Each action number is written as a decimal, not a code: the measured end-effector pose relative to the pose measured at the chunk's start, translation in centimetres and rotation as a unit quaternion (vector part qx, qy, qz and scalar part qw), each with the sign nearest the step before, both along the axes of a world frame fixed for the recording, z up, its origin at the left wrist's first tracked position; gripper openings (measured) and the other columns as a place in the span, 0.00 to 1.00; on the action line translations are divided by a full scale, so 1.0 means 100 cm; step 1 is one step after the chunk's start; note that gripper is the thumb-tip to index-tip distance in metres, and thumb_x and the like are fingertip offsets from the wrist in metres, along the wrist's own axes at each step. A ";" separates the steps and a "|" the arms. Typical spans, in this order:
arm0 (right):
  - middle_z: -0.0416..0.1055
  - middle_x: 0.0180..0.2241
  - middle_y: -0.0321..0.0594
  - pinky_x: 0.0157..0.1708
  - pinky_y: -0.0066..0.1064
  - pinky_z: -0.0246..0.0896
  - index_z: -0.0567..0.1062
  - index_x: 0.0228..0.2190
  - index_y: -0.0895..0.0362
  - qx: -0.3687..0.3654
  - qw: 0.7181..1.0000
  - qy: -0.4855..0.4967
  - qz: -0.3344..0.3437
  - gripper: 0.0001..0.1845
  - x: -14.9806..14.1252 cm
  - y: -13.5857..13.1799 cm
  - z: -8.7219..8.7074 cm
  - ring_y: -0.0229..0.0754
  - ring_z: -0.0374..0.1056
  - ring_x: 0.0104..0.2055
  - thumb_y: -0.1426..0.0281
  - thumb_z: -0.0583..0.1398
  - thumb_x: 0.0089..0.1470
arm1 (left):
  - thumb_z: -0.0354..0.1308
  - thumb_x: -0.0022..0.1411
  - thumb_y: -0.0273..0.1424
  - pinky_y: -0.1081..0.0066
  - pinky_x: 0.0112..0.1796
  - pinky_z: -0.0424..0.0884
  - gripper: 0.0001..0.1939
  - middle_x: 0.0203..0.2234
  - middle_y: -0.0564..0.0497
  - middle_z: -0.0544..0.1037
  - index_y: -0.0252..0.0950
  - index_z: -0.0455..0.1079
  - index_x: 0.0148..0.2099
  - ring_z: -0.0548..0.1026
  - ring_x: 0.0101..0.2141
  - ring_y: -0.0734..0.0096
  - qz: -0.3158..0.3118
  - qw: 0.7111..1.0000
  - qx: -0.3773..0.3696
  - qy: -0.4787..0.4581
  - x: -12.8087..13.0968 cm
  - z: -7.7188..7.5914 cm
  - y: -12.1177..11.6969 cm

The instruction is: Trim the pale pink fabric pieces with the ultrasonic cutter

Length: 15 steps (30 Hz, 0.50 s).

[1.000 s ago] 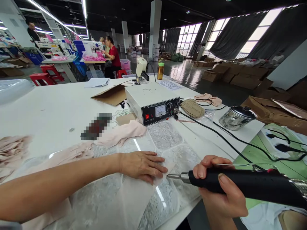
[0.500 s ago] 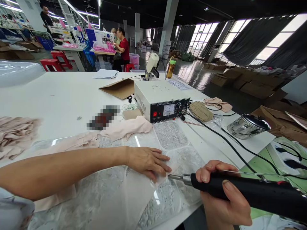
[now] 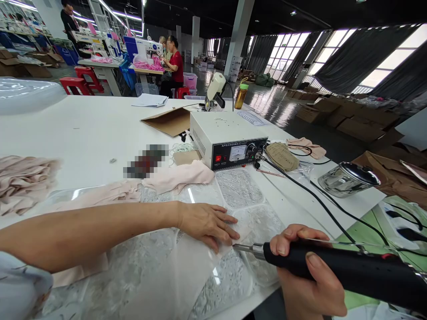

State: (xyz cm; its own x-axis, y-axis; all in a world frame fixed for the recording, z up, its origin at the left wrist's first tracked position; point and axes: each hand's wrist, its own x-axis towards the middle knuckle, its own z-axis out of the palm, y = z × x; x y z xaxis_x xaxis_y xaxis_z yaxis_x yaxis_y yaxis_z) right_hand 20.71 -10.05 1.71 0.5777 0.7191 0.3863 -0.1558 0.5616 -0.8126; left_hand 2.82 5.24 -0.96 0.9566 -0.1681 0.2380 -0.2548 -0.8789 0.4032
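Observation:
My left hand [image 3: 209, 226] lies flat with fingers spread on a thin pale fabric piece [image 3: 190, 271], pressing it against a clear patterned sheet [image 3: 140, 262] on the table. My right hand [image 3: 308, 271] is wrapped round the black handle of an ultrasonic cutter [image 3: 353, 272]. The cutter's metal tip meets or nearly meets the fabric edge beside my left fingertips; exact contact cannot be made out. A folded pale pink cloth [image 3: 180, 176] lies beyond my left hand.
A white generator box [image 3: 230, 133] with a meter stands behind the sheet, a black cable [image 3: 310, 195] running from it. Right of it sit paper patterns [image 3: 283, 156] and a lidded metal pot [image 3: 347, 179]. Pink fabric [image 3: 26, 182] is heaped at left. Another person [image 3: 173, 66] sits at a sewing machine.
The view has shifted slightly, so the background sits a little further right. The cutter tip has moved very slightly left along the fabric edge; my left hand stays pressed down.

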 end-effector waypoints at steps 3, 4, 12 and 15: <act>0.66 0.26 0.35 0.17 0.31 0.62 0.73 0.30 0.56 0.005 1.000 -0.004 0.005 0.07 -0.001 0.000 0.001 0.35 0.63 0.17 0.68 0.59 0.44 | 0.61 0.65 0.38 0.65 0.63 0.54 0.12 0.54 0.59 0.74 0.52 0.74 0.50 0.65 0.61 0.63 -0.001 1.000 -0.005 -0.004 0.000 -0.001 0.000; 0.66 0.26 0.35 0.17 0.31 0.62 0.73 0.29 0.56 0.007 1.000 -0.005 0.009 0.06 0.000 0.000 0.002 0.35 0.63 0.18 0.69 0.59 0.45 | 0.61 0.65 0.38 0.65 0.63 0.54 0.11 0.55 0.59 0.74 0.52 0.74 0.50 0.65 0.61 0.63 -0.001 1.000 -0.005 -0.003 0.000 -0.001 0.000; 0.65 0.26 0.34 0.19 0.32 0.63 0.72 0.29 0.55 -0.005 0.999 -0.017 0.027 0.04 -0.001 -0.002 0.003 0.35 0.64 0.19 0.70 0.59 0.46 | 0.62 0.64 0.40 0.66 0.64 0.52 0.08 0.54 0.63 0.74 0.54 0.76 0.46 0.65 0.61 0.65 0.016 0.998 -0.059 0.019 0.001 -0.001 -0.001; 0.64 0.26 0.34 0.19 0.32 0.62 0.72 0.30 0.55 -0.012 1.000 -0.003 0.029 0.06 -0.005 -0.004 0.004 0.34 0.62 0.19 0.68 0.59 0.46 | 0.62 0.63 0.41 0.68 0.64 0.53 0.07 0.53 0.64 0.75 0.55 0.76 0.45 0.66 0.60 0.66 0.022 0.997 -0.075 0.015 0.001 -0.003 -0.001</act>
State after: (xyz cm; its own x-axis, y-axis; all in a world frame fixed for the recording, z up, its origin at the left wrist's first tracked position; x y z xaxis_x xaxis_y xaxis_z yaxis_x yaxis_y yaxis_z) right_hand 20.19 -10.50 2.09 0.5331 0.7599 0.3720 -0.1832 0.5329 -0.8261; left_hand 2.94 5.13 -1.26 0.9695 -0.0909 0.2276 -0.2029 -0.8183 0.5378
